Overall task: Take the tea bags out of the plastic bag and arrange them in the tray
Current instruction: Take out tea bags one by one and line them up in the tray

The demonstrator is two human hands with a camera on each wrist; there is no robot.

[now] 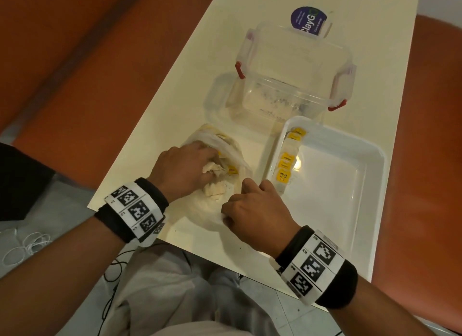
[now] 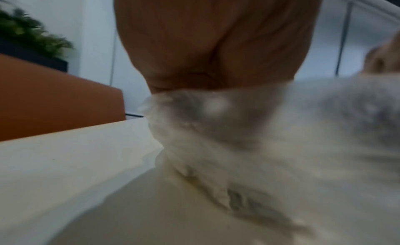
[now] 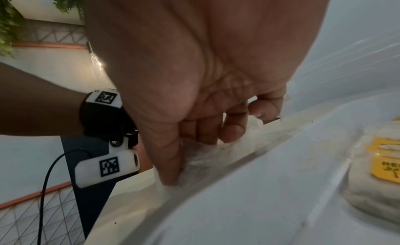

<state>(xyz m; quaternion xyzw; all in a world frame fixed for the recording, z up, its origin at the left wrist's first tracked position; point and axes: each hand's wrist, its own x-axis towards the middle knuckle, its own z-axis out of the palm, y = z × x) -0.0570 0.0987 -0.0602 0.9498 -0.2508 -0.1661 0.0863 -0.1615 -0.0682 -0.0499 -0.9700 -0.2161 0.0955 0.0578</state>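
A clear plastic bag (image 1: 212, 210) of tea bags lies on the cream table between my hands. My left hand (image 1: 185, 168) reaches into the bag's mouth and its fingers curl around a crumpled tea bag (image 1: 212, 169); the fingertips are hidden. My right hand (image 1: 252, 210) pinches the near edge of the plastic bag (image 3: 201, 159) beside the tray. The white tray (image 1: 350, 185) stands to the right, with several yellow-tagged tea bags (image 1: 285, 164) lined along its left wall. One yellow tag (image 3: 385, 165) shows in the right wrist view. The left wrist view is blurred, showing the bag (image 2: 238, 129).
A clear lidded container (image 1: 292, 68) with red clips stands behind the bag and tray, a round purple label (image 1: 308, 20) behind it. Orange seats flank the table (image 1: 175, 90). Cables and rubber bands lie on the floor at lower left.
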